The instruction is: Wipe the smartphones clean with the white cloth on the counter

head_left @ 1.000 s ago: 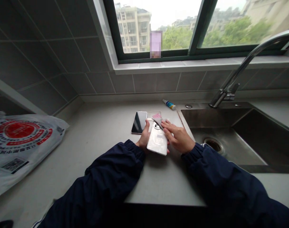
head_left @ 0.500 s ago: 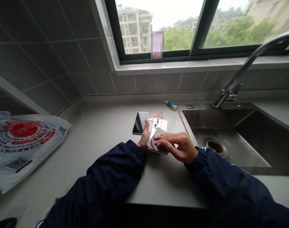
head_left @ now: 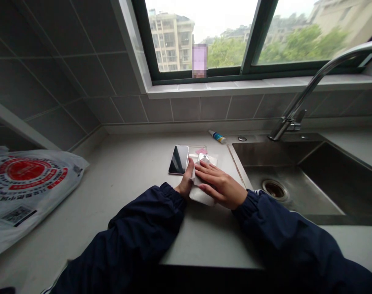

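Observation:
My left hand (head_left: 185,179) grips the left edge of a white phone (head_left: 202,197) lying back side up, thumb along its side. Under the fingers of my right hand (head_left: 221,183) is a pale grey cloth (head_left: 198,180), pressed flat against the phone's back. Hand and cloth hide most of the phone's camera bump. Just left of my left thumb, a second phone (head_left: 178,160) rests on the counter with its dark screen up. Behind the white phone lies a clear, thin-edged item (head_left: 192,145), with a small pink piece (head_left: 201,151) beside it.
A small white, blue and yellow tube (head_left: 217,136) lies near the sink's corner. The steel sink (head_left: 322,179) and curved faucet (head_left: 311,87) take up the right side. A white plastic bag (head_left: 29,192) with red print sits on the left of the counter (head_left: 127,159).
My right hand has slid up the phone's back with the cloth, its fingers now flatter and covering most of the camera bump. My left hand keeps its grip; the view has shifted slightly.

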Motion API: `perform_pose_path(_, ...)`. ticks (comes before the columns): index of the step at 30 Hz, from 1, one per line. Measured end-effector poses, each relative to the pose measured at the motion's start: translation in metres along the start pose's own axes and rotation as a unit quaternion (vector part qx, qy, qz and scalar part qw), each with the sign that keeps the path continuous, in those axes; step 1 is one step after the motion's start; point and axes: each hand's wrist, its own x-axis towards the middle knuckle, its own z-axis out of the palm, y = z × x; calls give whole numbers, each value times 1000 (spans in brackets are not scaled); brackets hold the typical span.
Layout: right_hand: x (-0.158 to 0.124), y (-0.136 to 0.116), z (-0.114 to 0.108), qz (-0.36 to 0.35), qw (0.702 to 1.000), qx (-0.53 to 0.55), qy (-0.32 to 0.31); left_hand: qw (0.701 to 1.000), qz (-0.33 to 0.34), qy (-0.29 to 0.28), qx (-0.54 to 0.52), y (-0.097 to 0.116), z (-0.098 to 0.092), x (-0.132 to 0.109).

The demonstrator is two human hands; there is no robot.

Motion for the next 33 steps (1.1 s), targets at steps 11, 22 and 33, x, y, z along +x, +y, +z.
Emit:
perform_pose_path(11, -2, 11, 6, 95, 992, -63, 53, 995, -66, -34, 70, 1, -1, -3)
perform_pose_path(22, -2, 15, 5, 164, 982, -72, 65, 988, -90, -67, 110, 3, -5, -1)
perform_pose_path(33, -2, 12, 0, 130, 986, -71, 74, 981, -114, -74, 141, 4, 8, -10)
